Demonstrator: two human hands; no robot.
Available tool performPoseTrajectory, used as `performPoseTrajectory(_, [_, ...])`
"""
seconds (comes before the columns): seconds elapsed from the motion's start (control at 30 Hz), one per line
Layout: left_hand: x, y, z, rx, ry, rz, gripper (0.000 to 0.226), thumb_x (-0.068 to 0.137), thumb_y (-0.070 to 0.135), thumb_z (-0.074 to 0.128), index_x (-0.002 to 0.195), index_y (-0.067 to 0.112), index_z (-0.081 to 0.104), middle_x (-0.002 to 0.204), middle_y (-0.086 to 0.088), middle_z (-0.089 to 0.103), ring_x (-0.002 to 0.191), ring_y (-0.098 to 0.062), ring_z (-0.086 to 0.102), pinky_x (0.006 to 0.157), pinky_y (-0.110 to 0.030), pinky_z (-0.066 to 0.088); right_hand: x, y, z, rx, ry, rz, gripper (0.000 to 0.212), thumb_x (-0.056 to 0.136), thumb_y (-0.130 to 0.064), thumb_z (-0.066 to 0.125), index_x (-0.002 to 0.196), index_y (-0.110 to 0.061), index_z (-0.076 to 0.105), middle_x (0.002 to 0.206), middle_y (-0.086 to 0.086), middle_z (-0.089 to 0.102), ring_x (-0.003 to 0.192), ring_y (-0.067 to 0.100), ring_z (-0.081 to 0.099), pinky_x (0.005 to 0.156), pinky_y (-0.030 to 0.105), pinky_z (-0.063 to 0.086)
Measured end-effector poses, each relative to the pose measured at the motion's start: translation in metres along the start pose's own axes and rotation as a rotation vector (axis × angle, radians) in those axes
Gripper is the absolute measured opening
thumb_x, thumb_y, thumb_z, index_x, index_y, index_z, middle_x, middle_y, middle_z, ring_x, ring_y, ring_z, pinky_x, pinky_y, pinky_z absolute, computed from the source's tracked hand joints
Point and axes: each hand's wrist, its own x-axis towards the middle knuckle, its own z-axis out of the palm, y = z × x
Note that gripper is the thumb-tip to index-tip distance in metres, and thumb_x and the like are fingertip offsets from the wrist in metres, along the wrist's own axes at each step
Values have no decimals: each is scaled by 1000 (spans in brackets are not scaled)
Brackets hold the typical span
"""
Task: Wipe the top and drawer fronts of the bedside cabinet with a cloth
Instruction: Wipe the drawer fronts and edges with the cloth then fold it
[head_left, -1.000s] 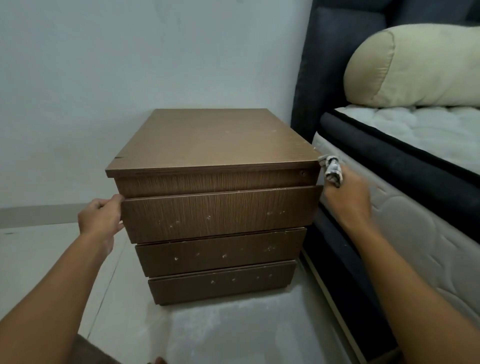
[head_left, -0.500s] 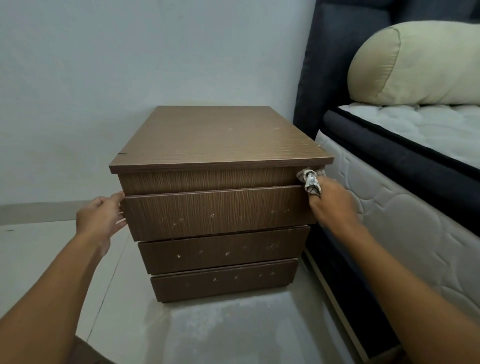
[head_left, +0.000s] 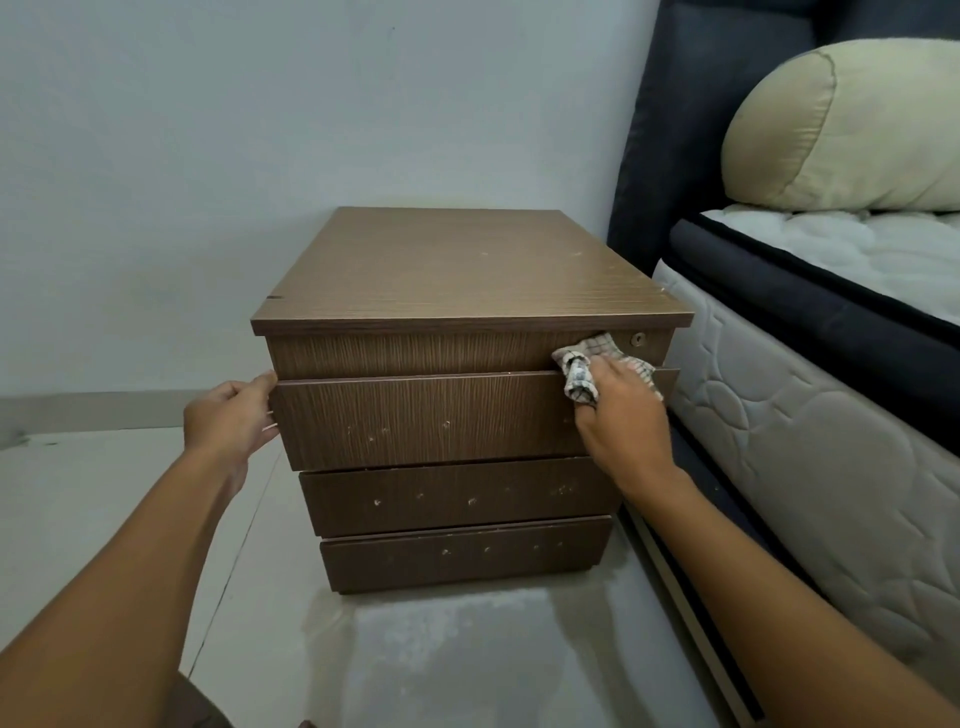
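Bedside cabinet (head_left: 467, 291) stands on the floor beside the bed (head_left: 810, 415). Right hand (head_left: 623, 415) presses a checked cloth (head_left: 587, 371) against the front's upper right, fingers closed on it. Left hand (head_left: 231, 415) grips the top drawer's left edge.

No legible text or labels anywhere

Cabinet (head_left: 457, 270) wood-grain laminate, slight sheen; cloth (head_left: 587, 366) checked woven fabric.

The brown wood-grain bedside cabinet (head_left: 457, 291) stands upright with three speckled drawer fronts shut, and the crumpled checked cloth (head_left: 587, 366) is pressed to its top front panel's right end under the holding fingers.
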Motion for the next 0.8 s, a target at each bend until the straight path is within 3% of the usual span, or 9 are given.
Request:
performPoseTrajectory(0.1, [1, -1, -4, 3, -35, -2, 16, 95, 28, 60, 85, 14, 61, 107, -11, 69, 99, -26, 67, 92, -39, 53, -5, -22, 9, 32, -14, 5, 51, 86, -11, 60, 136, -6, 51, 137, 11, 55, 130, 25, 46, 108, 34, 36])
performPoseTrajectory(0.3, [5, -2, -13, 38, -120, -7, 32, 97, 28, 54, 117, 6, 64, 113, -13, 68, 101, -25, 66, 91, -39, 53, -11, -68, 26, 83, -14, -54, 53, 83, -11, 61, 135, -7, 52, 137, 10, 56, 132, 24, 45, 110, 31, 33])
performPoseTrajectory(0.5, [2, 1, -23, 17, -201, -31, 36, 103, 36, 36, 99, 15, 65, 110, -12, 67, 105, -27, 63, 96, -45, 50, -17, -127, 46, 141, -23, -132, 54, 82, -9, 63, 135, -7, 53, 136, 10, 57, 130, 24, 46, 114, 36, 33])
performPoseTrajectory(0.6, [2, 2, -30, -26, -249, -53, 46, 103, 42, 29, 108, 12, 64, 113, -13, 66, 108, -27, 62, 96, -46, 49, -18, -156, 58, 181, -45, -164, 54, 81, -10, 64, 134, -8, 53, 135, 10, 58, 130, 25, 47, 113, 39, 35])
performPoseTrajectory(0.7, [4, 2, -33, -65, -276, -92, 58, 101, 49, 25, 116, 7, 62, 115, -15, 67, 109, -27, 62, 94, -47, 50, -21, -182, 68, 220, -63, -202, 54, 83, -12, 63, 136, -9, 52, 137, 9, 57, 132, 24, 45, 117, 37, 29])
performPoseTrajectory(0.8, [6, 3, -37, -103, -310, -131, 66, 99, 56, 21, 111, 8, 65, 109, -14, 69, 108, -25, 62, 92, -47, 50, -23, -208, 74, 253, -59, -246, 49, 83, -11, 64, 131, -7, 56, 133, 11, 60, 129, 24, 49, 116, 35, 26])
